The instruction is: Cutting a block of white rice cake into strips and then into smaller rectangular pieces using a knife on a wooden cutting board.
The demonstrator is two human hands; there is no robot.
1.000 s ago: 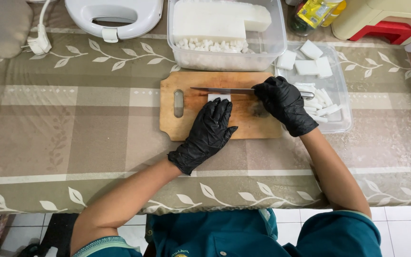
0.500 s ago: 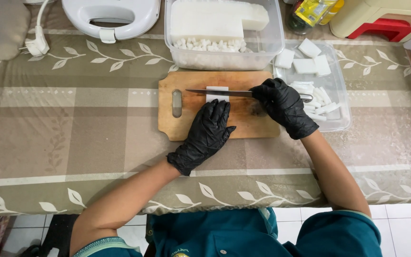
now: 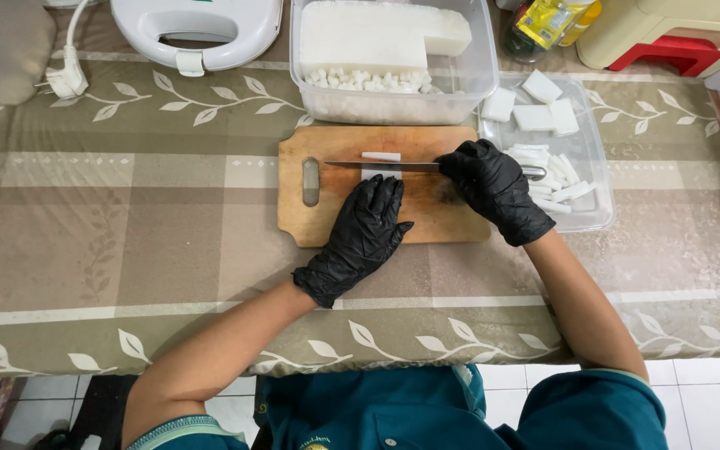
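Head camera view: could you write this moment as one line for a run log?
left hand: pressing white block on cutting board | right hand: gripping knife across block | cut strip beyond blade | tray of cut pieces at right

My left hand [image 3: 362, 233] lies palm-down, gloved fingers stretched forward and together. My right hand [image 3: 493, 187] is curled into a closed grip, forearm angled inward.

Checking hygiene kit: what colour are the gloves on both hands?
Black on both, the left hand and the right hand; the head view shows them clearly.
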